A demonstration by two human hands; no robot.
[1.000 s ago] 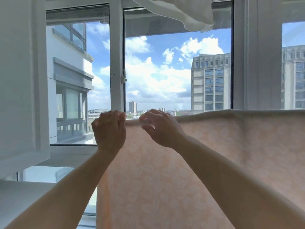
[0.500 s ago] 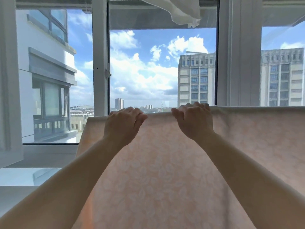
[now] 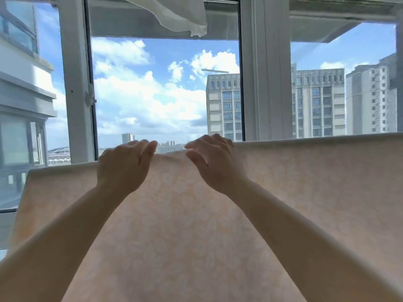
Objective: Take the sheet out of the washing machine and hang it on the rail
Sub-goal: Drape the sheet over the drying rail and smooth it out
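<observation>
A pale peach sheet point(image 3: 174, 214) with a faint leaf pattern hangs folded over a rail, which is hidden under its top fold. The fold runs across the view at window height, from far left to the right edge. My left hand point(image 3: 124, 166) is on the top fold, fingers curled over it. My right hand point(image 3: 214, 163) is close beside it, with thumb and fingers pinching the same fold. Between my hands the edge bulges up a little. No washing machine is in view.
Behind the sheet stand white window frames point(image 3: 261, 83), one with a latch point(image 3: 89, 99) at the left. A white curtain point(image 3: 178, 16) billows at the top. Tall buildings and sky show through the glass.
The sheet's left end now reaches farther left along the rail. My hands, apart half a second ago, have come closer together on the top fold.
</observation>
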